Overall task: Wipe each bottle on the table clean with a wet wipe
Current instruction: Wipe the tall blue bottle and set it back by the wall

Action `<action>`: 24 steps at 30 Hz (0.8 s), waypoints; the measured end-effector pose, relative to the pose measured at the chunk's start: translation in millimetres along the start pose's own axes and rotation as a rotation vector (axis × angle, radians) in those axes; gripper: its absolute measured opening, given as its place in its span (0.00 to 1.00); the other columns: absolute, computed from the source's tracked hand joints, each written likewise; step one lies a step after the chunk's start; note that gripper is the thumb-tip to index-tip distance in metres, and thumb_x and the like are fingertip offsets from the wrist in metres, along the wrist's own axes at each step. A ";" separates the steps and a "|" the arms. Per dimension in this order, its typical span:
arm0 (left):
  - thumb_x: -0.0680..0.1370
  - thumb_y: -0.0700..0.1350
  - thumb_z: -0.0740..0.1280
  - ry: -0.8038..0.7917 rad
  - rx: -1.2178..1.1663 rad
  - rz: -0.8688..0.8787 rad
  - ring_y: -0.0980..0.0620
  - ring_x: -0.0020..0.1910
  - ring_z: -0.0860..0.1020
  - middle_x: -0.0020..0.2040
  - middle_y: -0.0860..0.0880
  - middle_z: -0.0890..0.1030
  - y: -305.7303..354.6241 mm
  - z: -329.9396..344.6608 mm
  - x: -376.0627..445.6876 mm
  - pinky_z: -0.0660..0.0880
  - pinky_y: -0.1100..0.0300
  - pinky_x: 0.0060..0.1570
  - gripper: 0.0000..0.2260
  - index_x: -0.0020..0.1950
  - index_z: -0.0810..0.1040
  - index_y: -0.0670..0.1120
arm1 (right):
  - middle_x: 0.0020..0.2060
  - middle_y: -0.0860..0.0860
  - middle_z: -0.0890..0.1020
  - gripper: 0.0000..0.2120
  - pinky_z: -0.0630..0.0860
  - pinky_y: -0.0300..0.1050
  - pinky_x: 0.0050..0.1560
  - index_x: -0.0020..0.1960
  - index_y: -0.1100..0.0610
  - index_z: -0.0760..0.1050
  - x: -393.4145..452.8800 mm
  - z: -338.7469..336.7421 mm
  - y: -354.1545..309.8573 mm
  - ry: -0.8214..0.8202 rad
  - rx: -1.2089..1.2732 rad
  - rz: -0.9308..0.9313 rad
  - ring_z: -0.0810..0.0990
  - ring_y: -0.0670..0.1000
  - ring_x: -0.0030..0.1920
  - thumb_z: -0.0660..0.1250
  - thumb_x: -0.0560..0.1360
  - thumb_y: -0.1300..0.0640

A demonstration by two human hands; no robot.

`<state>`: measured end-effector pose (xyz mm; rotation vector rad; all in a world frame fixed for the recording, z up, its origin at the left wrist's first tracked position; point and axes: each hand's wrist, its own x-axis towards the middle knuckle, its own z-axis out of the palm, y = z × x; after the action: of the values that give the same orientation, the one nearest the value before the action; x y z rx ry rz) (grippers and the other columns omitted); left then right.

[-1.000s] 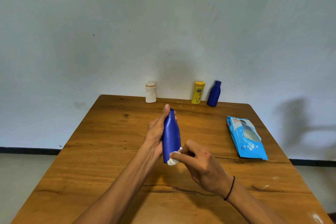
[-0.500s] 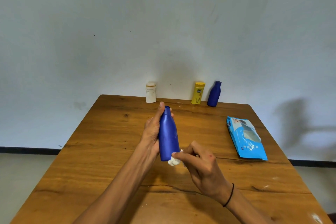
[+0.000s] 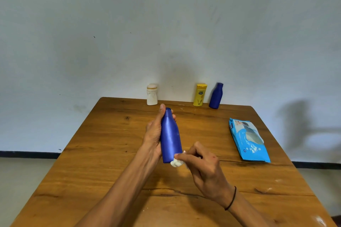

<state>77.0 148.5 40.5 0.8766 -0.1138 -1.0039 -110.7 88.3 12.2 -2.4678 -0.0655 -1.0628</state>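
Left hand (image 3: 154, 131) wrapped round a blue bottle (image 3: 170, 137), thumb up along the neck, fingertips showing past the cap on the far side. Bottle held above the middle of the table (image 3: 103, 153), cap pointing away, base toward the body. Right hand (image 3: 204, 168) pinching a crumpled white wet wipe (image 3: 176, 162), pressed against the bottle's lower right corner. Black band on the right wrist. Bare wood all round the hands, widest to the left as far as that edge. Wipes packet (image 3: 248, 141) flat to the right, well apart from the hands, near the right edge. Along the far edge, against the wall: white bottle (image 3: 152, 94) on the left, then a gap, then yellow bottle (image 3: 199, 95) and second blue bottle (image 3: 215, 96) just beside each other.
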 end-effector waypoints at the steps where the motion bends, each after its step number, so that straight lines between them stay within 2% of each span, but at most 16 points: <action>1: 0.69 0.62 0.79 0.002 -0.002 -0.001 0.49 0.38 0.84 0.46 0.46 0.86 -1.2 0.4 0.0 0.81 0.56 0.34 0.28 0.59 0.82 0.44 | 0.45 0.54 0.75 0.16 0.72 0.38 0.45 0.62 0.61 0.83 -0.5 0.3 1.4 0.001 -0.006 -0.009 0.75 0.47 0.44 0.69 0.77 0.73; 5: 0.71 0.62 0.78 0.000 -0.020 0.004 0.49 0.39 0.84 0.47 0.46 0.86 -1.4 1.3 -2.3 0.81 0.56 0.35 0.26 0.59 0.83 0.44 | 0.45 0.55 0.75 0.16 0.73 0.46 0.39 0.63 0.59 0.80 3.0 -3.2 3.6 -0.039 -0.055 -0.080 0.74 0.50 0.42 0.65 0.79 0.71; 8: 0.72 0.61 0.77 -0.021 -0.033 0.024 0.49 0.40 0.84 0.47 0.46 0.86 0.0 0.0 -3.0 0.82 0.56 0.35 0.26 0.60 0.82 0.43 | 0.45 0.55 0.75 0.19 0.72 0.46 0.37 0.64 0.58 0.78 7.8 -4.8 6.1 -0.061 -0.132 -0.136 0.73 0.51 0.41 0.68 0.76 0.73; 10: 0.73 0.60 0.77 -0.038 -0.025 0.030 0.49 0.41 0.84 0.47 0.45 0.86 -0.7 0.2 -2.7 0.82 0.56 0.37 0.26 0.61 0.82 0.43 | 0.45 0.56 0.76 0.17 0.72 0.46 0.37 0.63 0.57 0.77 14.9 -2.3 8.6 -0.047 -0.163 -0.139 0.73 0.51 0.41 0.68 0.78 0.71; 16: 0.77 0.58 0.74 -0.100 -0.032 0.000 0.49 0.39 0.83 0.46 0.44 0.85 -9.0 6.9 -11.8 0.82 0.56 0.39 0.21 0.58 0.83 0.42 | 0.45 0.53 0.74 0.10 0.73 0.46 0.39 0.62 0.56 0.78 46.6 4.5 17.5 0.112 -0.104 0.086 0.73 0.49 0.42 0.66 0.81 0.63; 21: 0.76 0.59 0.74 -0.082 -0.001 0.026 0.50 0.38 0.82 0.46 0.45 0.85 -7.6 5.6 -10.7 0.81 0.57 0.37 0.23 0.59 0.83 0.42 | 0.44 0.51 0.73 0.12 0.70 0.36 0.41 0.59 0.59 0.83 39.4 6.3 9.9 0.147 -0.039 0.143 0.73 0.45 0.42 0.69 0.78 0.70; 24: 0.74 0.60 0.75 -0.045 0.015 0.063 0.50 0.38 0.82 0.47 0.45 0.85 -3.9 -0.1 -5.7 0.81 0.58 0.34 0.25 0.60 0.83 0.43 | 0.43 0.52 0.73 0.13 0.70 0.39 0.39 0.58 0.59 0.84 12.8 7.7 0.9 0.096 0.016 0.130 0.74 0.47 0.41 0.68 0.78 0.70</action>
<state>71.1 152.0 39.5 0.8592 -0.1860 -0.9654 -96.3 89.0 16.1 -2.3680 0.1139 -1.1176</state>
